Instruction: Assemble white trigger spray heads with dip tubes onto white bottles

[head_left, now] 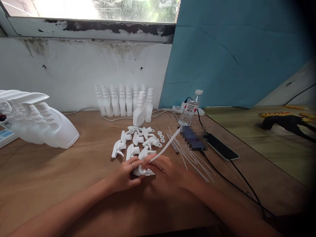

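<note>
Close to me over the table, my left hand [128, 174] is closed round a white trigger spray head [145, 171]. My right hand [160, 168] pinches a thin white dip tube [166, 144] near its lower end, at the underside of that spray head. The tube slants up and to the right. Whether its end is inside the spray head is hidden by my fingers. Just beyond my hands lie several loose white trigger spray heads [133, 150]. Small white washers [161, 136] lie beside them. More loose dip tubes [195, 161] are spread to the right.
White bottles [122, 102] stand along the wall, and more white bottles [56, 128] are at the left. A water bottle [190, 108] stands at the back right, by a power strip [200, 112]. Nearer are a phone [223, 146], cables [247, 184] and a pen [174, 147].
</note>
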`<state>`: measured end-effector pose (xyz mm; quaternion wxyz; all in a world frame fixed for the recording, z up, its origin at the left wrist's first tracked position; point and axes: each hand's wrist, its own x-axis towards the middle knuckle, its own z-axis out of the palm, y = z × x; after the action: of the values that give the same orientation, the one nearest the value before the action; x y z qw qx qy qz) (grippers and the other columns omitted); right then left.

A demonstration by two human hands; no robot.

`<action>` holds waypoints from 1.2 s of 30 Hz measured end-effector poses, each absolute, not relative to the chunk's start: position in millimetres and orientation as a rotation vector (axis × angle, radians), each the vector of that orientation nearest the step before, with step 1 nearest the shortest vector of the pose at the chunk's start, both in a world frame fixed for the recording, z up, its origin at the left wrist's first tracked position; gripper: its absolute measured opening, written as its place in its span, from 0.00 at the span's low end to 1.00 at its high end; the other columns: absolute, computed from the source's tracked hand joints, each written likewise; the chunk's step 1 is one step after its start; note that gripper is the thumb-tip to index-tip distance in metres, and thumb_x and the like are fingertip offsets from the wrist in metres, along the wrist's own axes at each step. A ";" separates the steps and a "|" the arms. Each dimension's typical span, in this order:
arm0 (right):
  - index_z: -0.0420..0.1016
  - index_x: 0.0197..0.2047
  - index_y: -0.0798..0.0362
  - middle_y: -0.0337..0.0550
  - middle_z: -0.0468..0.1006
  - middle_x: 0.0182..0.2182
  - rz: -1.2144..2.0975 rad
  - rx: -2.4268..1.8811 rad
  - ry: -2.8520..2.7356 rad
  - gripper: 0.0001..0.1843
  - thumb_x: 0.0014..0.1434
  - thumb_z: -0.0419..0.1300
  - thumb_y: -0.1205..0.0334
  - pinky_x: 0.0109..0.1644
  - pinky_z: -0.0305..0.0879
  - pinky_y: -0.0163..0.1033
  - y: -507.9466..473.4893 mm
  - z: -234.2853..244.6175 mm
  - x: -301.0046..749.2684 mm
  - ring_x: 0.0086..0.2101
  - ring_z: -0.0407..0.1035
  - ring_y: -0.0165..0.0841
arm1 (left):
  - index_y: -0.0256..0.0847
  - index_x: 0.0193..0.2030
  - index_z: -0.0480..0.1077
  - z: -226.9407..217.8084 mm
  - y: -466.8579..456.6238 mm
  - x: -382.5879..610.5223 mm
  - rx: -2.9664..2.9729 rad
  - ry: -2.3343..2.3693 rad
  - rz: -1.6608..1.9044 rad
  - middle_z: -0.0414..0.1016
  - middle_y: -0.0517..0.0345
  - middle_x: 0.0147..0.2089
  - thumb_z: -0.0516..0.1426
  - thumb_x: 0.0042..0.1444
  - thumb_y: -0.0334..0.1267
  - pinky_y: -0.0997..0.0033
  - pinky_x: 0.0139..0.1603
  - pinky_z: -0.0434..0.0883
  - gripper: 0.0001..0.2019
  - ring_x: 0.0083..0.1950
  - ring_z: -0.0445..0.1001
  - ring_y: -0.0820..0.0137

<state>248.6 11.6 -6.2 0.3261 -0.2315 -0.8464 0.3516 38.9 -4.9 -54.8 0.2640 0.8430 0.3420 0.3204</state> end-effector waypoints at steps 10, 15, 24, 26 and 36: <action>0.70 0.40 0.52 0.41 0.76 0.35 0.860 -0.666 -2.212 0.08 0.67 0.51 0.61 0.43 0.67 0.36 11.2 -10.0 247.0 0.36 0.70 0.30 | 0.41 0.56 0.67 -57.5 -4.2 37.1 2.294 0.873 0.863 0.69 0.50 0.46 0.58 0.56 0.34 0.66 0.47 0.72 0.19 0.44 0.71 0.67; 0.68 0.33 0.53 0.41 0.72 0.33 0.804 -0.654 -2.234 0.10 0.67 0.52 0.61 0.39 0.65 0.35 15.8 -15.0 244.3 0.34 0.66 0.29 | 0.40 0.56 0.67 -58.3 -2.7 37.9 2.282 0.866 0.878 0.70 0.50 0.44 0.58 0.55 0.34 0.67 0.45 0.73 0.20 0.43 0.72 0.67; 0.56 0.30 0.51 0.37 0.64 0.27 0.754 -0.664 -2.336 0.10 0.64 0.48 0.66 0.31 0.56 0.34 17.3 -25.7 239.8 0.27 0.57 0.28 | 0.40 0.54 0.68 -59.2 -3.2 36.3 2.275 0.847 0.878 0.70 0.50 0.45 0.57 0.56 0.33 0.68 0.47 0.71 0.17 0.44 0.71 0.67; 0.57 0.30 0.51 0.37 0.65 0.27 0.739 -0.631 -2.350 0.10 0.64 0.49 0.67 0.31 0.56 0.34 17.9 -28.3 237.9 0.27 0.58 0.29 | 0.40 0.52 0.69 -58.7 -3.3 36.3 2.270 0.830 0.885 0.70 0.51 0.45 0.57 0.56 0.33 0.68 0.47 0.71 0.15 0.45 0.71 0.67; 0.69 0.52 0.52 0.46 0.73 0.43 1.035 -0.597 -1.946 0.19 0.63 0.57 0.50 0.49 0.65 0.41 28.2 -21.6 251.9 0.43 0.68 0.34 | 0.39 0.48 0.71 -43.2 -1.3 36.8 1.884 0.932 1.158 0.73 0.52 0.43 0.61 0.55 0.38 0.70 0.43 0.72 0.14 0.43 0.73 0.67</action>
<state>251.9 28.2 -21.6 0.4159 -0.2376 -0.7751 0.4121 36.8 -1.3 -43.2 0.3623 0.7318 0.3619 0.4497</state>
